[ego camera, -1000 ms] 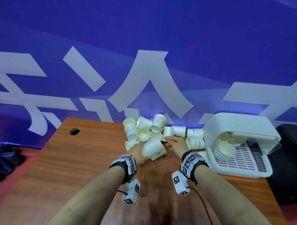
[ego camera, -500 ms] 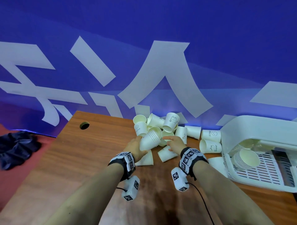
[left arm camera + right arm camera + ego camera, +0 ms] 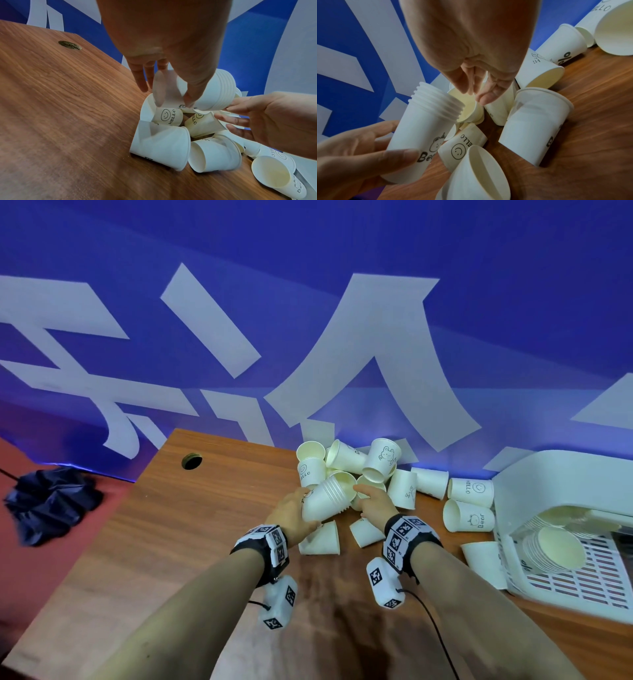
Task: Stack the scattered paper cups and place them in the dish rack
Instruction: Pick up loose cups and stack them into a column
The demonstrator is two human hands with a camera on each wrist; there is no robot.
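My left hand (image 3: 291,515) grips a stack of several nested white paper cups (image 3: 327,499) by its base, tilted with the mouth toward the pile. The stack (image 3: 212,92) hangs just above loose cups; a bear print shows on it (image 3: 423,128). My right hand (image 3: 375,501) reaches into the pile beside the stack's mouth. Its fingers (image 3: 465,83) are straight over an open-mouthed cup (image 3: 467,108), holding nothing. Loose cups (image 3: 380,460) lie heaped at the table's back. The white dish rack (image 3: 534,474) stands at the right with cup stacks (image 3: 555,546) inside.
More single cups lie on their sides between the pile and the rack (image 3: 471,491) and in front of my hands (image 3: 322,539). The wooden table has a cable hole (image 3: 191,461) at the back left. A dark cloth (image 3: 51,501) lies on the floor left of the table.
The left hand has raised the stack and brought it closer to the pile. The right hand has shifted left to the stack's mouth. The view has turned left, pushing the rack toward the right edge.
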